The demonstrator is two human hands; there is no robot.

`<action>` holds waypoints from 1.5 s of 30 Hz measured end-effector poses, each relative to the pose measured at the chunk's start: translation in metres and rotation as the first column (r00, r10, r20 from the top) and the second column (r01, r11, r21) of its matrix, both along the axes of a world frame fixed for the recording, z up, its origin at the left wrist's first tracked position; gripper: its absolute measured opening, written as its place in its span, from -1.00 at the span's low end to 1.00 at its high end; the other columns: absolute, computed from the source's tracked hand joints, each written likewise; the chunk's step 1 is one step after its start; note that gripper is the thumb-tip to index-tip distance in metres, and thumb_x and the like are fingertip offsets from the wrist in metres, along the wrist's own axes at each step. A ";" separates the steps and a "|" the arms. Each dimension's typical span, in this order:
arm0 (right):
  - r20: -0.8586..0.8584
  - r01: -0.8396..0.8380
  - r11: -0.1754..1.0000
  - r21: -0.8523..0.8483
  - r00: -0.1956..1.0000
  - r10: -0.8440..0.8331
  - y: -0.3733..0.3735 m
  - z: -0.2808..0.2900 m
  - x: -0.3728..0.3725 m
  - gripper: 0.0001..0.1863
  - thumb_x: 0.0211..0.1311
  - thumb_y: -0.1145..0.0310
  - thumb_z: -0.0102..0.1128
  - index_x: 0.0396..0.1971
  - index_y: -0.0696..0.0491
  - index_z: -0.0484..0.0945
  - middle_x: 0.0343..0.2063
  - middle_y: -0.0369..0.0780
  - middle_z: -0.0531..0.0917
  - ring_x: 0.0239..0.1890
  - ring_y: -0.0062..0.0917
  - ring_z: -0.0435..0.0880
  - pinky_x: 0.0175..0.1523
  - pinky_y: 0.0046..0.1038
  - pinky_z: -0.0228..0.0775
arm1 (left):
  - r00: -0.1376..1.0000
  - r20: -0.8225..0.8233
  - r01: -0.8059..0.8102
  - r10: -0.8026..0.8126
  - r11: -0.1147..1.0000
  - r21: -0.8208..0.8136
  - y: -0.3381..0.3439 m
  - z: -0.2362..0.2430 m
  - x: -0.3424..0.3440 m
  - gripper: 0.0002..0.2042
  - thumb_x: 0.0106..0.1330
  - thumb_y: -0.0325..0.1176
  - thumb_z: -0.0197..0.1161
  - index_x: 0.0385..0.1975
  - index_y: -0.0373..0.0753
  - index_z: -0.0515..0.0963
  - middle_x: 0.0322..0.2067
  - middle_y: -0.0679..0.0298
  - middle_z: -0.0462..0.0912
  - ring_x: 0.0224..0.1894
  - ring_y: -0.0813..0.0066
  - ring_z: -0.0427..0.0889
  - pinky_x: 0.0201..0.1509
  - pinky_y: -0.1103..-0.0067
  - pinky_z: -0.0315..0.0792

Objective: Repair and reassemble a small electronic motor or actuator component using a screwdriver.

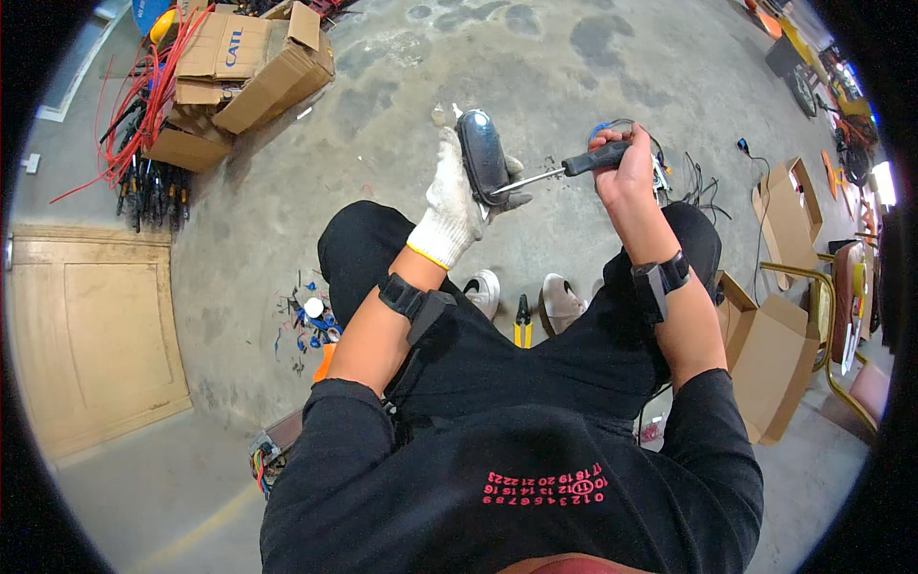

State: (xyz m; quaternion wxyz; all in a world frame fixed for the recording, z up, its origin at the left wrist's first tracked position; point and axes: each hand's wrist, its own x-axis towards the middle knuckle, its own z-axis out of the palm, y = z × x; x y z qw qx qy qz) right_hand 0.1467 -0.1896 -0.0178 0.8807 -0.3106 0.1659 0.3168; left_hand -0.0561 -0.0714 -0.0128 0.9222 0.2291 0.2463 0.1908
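My left hand [461, 196], in a white knit glove with a grey palm side and yellow cuff edge, is closed around a dark glossy oblong casing [483, 153] with rounded ends. Its exact kind does not show. My bare right hand [626, 167] grips the dark handle of a screwdriver [581, 165]. The metal shaft points left, and its tip meets or nearly meets the casing's lower end, close to my gloved fingers. Yellow-handled pliers [523, 323] lie on the floor between my shoes.
Small blue and dark parts [314, 320] lie scattered left of my knee. Loose black cables [703, 182] are on the right, near opened cardboard boxes [779, 354] and a metal-framed chair [841, 316]. Back left are a large carton [249, 62] and red cables [143, 105].
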 end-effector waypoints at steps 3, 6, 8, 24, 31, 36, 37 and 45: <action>0.200 0.011 0.999 0.037 0.980 -0.019 0.005 0.002 -0.007 -0.77 0.46 0.23 -0.03 -0.30 0.04 0.23 -0.47 -0.23 0.42 -0.38 -0.39 0.48 -0.21 -0.33 0.44 | 0.996 -0.085 -0.010 0.013 0.999 0.042 -0.001 -0.015 0.010 -0.38 0.44 0.32 -0.26 -0.03 -0.15 0.45 -0.33 0.03 0.65 -0.29 0.11 0.69 -0.18 0.09 0.66; 0.414 -0.015 1.000 0.015 0.910 0.007 0.013 0.004 -0.021 -0.79 0.46 0.26 -0.02 -0.30 0.04 0.24 -0.46 -0.22 0.43 -0.39 -0.37 0.48 -0.19 -0.31 0.43 | 0.990 -0.134 -0.022 0.033 0.997 0.078 0.003 -0.026 0.018 -0.38 0.45 0.30 -0.28 -0.07 -0.17 0.47 -0.33 0.04 0.64 -0.32 0.14 0.68 -0.21 0.05 0.67; 0.458 -0.032 0.999 0.012 0.889 0.023 0.021 0.006 -0.034 -0.82 0.45 0.30 -0.01 -0.19 0.08 0.25 -0.46 -0.22 0.45 -0.38 -0.39 0.55 -0.24 -0.34 0.43 | 0.985 -0.148 -0.078 0.087 0.995 0.063 0.005 -0.029 0.018 -0.38 0.45 0.29 -0.28 -0.08 -0.17 0.47 -0.34 0.04 0.64 -0.33 0.15 0.68 -0.22 0.06 0.67; 0.831 -0.117 0.959 -0.258 0.480 0.282 0.020 0.024 -0.049 -0.30 0.36 0.40 0.20 0.33 0.13 -0.04 -0.07 -0.12 0.49 -0.14 -0.19 0.72 0.02 -0.21 0.66 | 0.940 -0.215 -0.287 0.264 0.955 -0.080 0.017 -0.011 0.005 -0.43 0.43 0.28 -0.13 -0.10 -0.19 0.44 -0.34 0.04 0.60 -0.36 0.11 0.62 -0.29 0.13 0.61; 0.846 -0.081 0.945 -0.317 0.426 0.321 0.017 0.017 -0.052 -0.32 0.36 0.44 0.19 0.31 0.13 -0.03 -0.06 -0.11 0.49 -0.13 -0.21 0.72 0.04 -0.19 0.65 | 0.946 -0.215 -0.272 0.243 0.955 -0.115 0.021 -0.020 0.002 -0.46 0.43 0.26 -0.11 -0.10 -0.15 0.43 -0.32 0.05 0.60 -0.40 0.11 0.60 -0.30 0.14 0.62; 0.897 -0.109 0.962 -0.250 0.349 0.273 0.015 0.015 -0.049 -0.36 0.31 0.51 0.22 0.25 0.11 0.03 -0.11 -0.09 0.52 -0.14 -0.23 0.72 0.03 -0.21 0.60 | 0.926 -0.249 -0.315 0.283 0.944 -0.097 0.018 -0.018 0.002 -0.50 0.43 0.23 -0.07 -0.10 -0.12 0.42 -0.34 0.07 0.59 -0.41 0.14 0.61 -0.33 0.16 0.64; 0.922 -0.128 0.971 -0.204 0.309 0.235 0.014 0.015 -0.049 -0.38 0.31 0.52 0.20 0.24 0.09 0.04 -0.11 -0.09 0.52 -0.13 -0.21 0.72 0.03 -0.20 0.60 | 0.925 -0.237 -0.324 0.295 0.941 -0.093 0.017 -0.017 0.002 -0.52 0.43 0.22 -0.06 -0.10 -0.11 0.42 -0.35 0.08 0.59 -0.41 0.16 0.61 -0.35 0.18 0.64; 0.747 -0.130 0.872 -0.472 0.467 0.474 0.012 0.023 -0.033 -0.68 0.48 0.25 0.00 0.07 0.13 0.36 -0.37 -0.16 0.63 -0.43 -0.47 0.72 -0.37 -0.46 0.56 | 0.906 -0.224 -0.368 0.359 0.930 0.002 0.018 -0.016 -0.008 -0.57 0.43 0.17 0.02 -0.10 -0.10 0.43 -0.38 0.12 0.60 -0.45 0.29 0.61 -0.42 0.32 0.64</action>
